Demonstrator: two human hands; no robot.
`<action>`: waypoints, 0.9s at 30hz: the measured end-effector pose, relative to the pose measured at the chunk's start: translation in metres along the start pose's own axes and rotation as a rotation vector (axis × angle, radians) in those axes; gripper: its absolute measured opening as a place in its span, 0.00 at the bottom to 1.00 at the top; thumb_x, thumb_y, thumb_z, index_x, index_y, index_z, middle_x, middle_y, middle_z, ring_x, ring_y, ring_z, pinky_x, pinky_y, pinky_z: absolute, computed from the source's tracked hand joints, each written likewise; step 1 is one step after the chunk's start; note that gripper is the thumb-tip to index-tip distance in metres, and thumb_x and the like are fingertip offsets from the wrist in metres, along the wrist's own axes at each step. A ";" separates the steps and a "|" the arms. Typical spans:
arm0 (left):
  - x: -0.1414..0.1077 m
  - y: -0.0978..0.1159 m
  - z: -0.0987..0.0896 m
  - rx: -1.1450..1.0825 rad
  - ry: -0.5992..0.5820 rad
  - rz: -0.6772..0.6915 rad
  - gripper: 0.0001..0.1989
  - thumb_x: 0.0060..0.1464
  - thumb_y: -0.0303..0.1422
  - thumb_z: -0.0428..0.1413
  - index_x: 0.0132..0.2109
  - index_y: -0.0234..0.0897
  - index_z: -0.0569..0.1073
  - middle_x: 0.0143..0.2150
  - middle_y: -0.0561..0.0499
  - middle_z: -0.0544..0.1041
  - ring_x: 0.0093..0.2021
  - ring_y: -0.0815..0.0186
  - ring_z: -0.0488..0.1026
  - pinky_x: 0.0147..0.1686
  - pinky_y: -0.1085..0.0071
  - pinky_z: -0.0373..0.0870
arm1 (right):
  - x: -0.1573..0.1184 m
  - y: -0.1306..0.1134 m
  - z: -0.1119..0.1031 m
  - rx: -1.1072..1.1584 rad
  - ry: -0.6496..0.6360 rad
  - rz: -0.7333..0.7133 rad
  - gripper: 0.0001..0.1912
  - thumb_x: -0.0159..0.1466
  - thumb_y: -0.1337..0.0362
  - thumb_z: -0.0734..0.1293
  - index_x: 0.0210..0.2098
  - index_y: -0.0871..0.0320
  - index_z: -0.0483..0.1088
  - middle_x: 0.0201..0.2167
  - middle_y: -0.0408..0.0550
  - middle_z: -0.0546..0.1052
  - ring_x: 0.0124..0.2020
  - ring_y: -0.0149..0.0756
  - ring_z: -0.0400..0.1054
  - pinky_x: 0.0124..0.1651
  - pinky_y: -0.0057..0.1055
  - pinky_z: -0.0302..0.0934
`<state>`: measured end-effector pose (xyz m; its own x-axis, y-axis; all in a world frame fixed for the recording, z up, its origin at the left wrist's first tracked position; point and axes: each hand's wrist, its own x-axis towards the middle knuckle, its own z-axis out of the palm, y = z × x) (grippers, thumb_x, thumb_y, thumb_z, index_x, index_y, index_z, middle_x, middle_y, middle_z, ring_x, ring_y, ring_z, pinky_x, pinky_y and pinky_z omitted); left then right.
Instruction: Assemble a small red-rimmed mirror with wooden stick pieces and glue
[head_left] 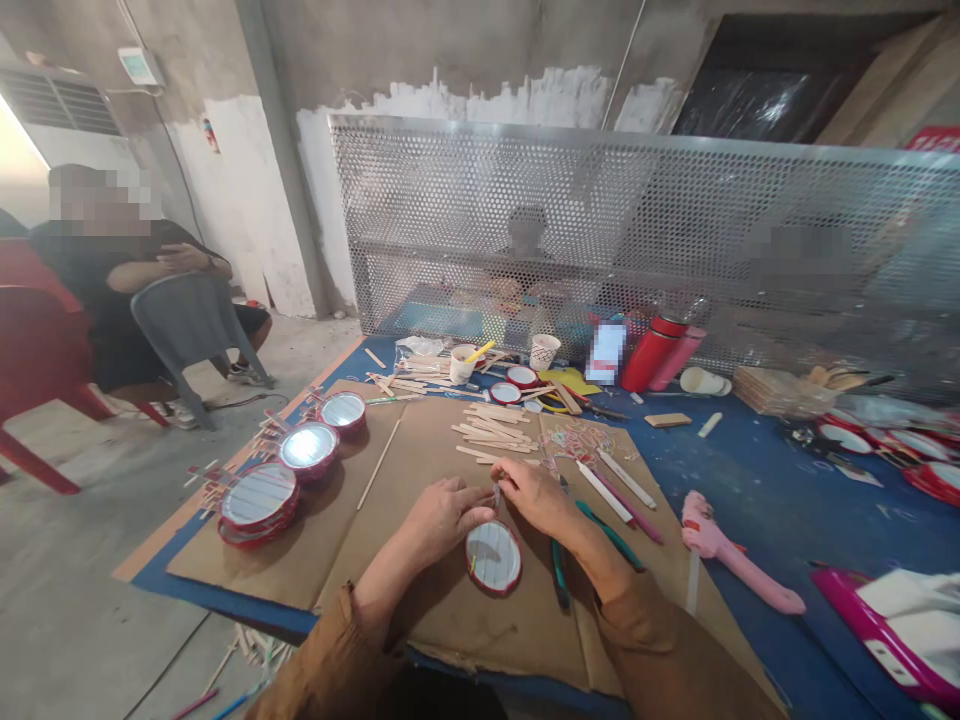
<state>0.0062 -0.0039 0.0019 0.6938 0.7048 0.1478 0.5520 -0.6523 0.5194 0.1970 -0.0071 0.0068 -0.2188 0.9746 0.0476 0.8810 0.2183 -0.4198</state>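
Note:
My left hand (442, 520) and my right hand (532, 497) meet above a brown cardboard sheet (465, 640). Between their fingertips stands a small pale stick (496, 495), pinched by my right hand. My left fingertips are against or very near it. Just below lies a round red-rimmed frame (493, 558) with white slats across it, untouched by either hand. Green-handled cutters (559, 575) lie near my right wrist. Loose wooden craft sticks (487, 435) are scattered beyond my hands.
Similar round frames (308, 450) stand in stacks along the left of the blue table (772, 510). A pink glue gun (731, 555) lies to the right. Cups (544, 351) and a red flask (651, 352) stand before a perforated metal screen (600, 220). A person (112, 280) sits at the left.

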 end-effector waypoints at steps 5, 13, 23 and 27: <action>-0.003 -0.001 0.000 -0.234 0.084 -0.120 0.15 0.61 0.34 0.44 0.48 0.40 0.73 0.47 0.46 0.77 0.46 0.61 0.72 0.46 0.69 0.66 | -0.001 -0.002 -0.003 0.005 0.004 0.015 0.12 0.61 0.72 0.58 0.40 0.56 0.70 0.35 0.46 0.77 0.38 0.35 0.69 0.39 0.27 0.54; -0.003 -0.012 0.014 -0.399 0.331 -0.230 0.04 0.48 0.28 0.53 0.31 0.40 0.63 0.24 0.59 0.66 0.26 0.70 0.64 0.29 0.75 0.62 | -0.001 -0.007 -0.008 0.011 0.011 0.049 0.08 0.60 0.72 0.60 0.34 0.58 0.70 0.30 0.45 0.76 0.34 0.33 0.67 0.34 0.26 0.52; -0.004 -0.008 0.005 -0.244 0.251 -0.216 0.13 0.58 0.32 0.45 0.30 0.38 0.71 0.28 0.51 0.75 0.31 0.64 0.71 0.34 0.72 0.65 | -0.002 -0.005 -0.008 0.049 0.018 0.016 0.07 0.61 0.70 0.61 0.33 0.58 0.71 0.31 0.46 0.76 0.35 0.35 0.67 0.37 0.28 0.54; -0.004 -0.010 0.007 -0.202 0.225 -0.199 0.12 0.57 0.30 0.44 0.32 0.38 0.72 0.32 0.49 0.76 0.35 0.63 0.72 0.37 0.71 0.65 | -0.004 0.003 -0.008 0.104 -0.027 -0.077 0.14 0.60 0.74 0.59 0.39 0.54 0.72 0.40 0.44 0.76 0.44 0.34 0.67 0.46 0.27 0.56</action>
<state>0.0013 -0.0020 -0.0093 0.4504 0.8708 0.1973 0.5476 -0.4439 0.7092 0.2034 -0.0100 0.0124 -0.2969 0.9531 0.0593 0.8129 0.2849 -0.5079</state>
